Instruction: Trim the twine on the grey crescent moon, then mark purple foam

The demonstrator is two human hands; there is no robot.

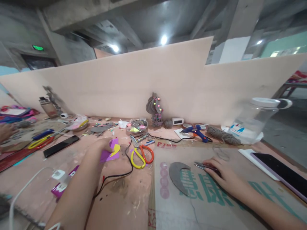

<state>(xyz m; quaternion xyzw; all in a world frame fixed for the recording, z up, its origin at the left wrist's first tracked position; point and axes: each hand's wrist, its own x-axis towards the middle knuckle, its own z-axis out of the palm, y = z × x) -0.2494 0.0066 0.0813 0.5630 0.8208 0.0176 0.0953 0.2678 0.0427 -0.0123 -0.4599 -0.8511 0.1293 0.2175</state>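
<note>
- Head view: one left hand (104, 145), left of centre, fingers bent down onto one purple sheet (105, 157); whether they pinch it or merely press cannot be told.
- One yellow crescent (116, 150), lying on the purple sheet, right at the fingertips.
- One right hand (217, 169), fingers closed around one small metal-tipped tool (199, 165) (two tips, pointing left).
- One grey crescent (177, 177), flat on one printed sheet (172, 212), left of the tool and apart from it; one thin grey thread runs on the near side.
- Two pairs of scissors, each with one yellow and one orange loop: the centre pair (141, 157), between the hands and slightly farther off; the left pair (41, 142), at far left.
- Two phones, screens dark: the left phone (61, 146), left of the left hand; the right phone (283, 171), at the right edge.
- One blue glue gun (199, 131), far side, right of centre; one grey yarn skein (223, 134), just right of it.
- One clear jug (259, 119) with a white lid, far right.
- One grey ornament (154, 108) with coloured beads, upright at the far partition (115, 89).
- One clear dish (128, 129) of coloured bits, left of the ornament.
- One other person's hand (7, 131), at the left edge.
</note>
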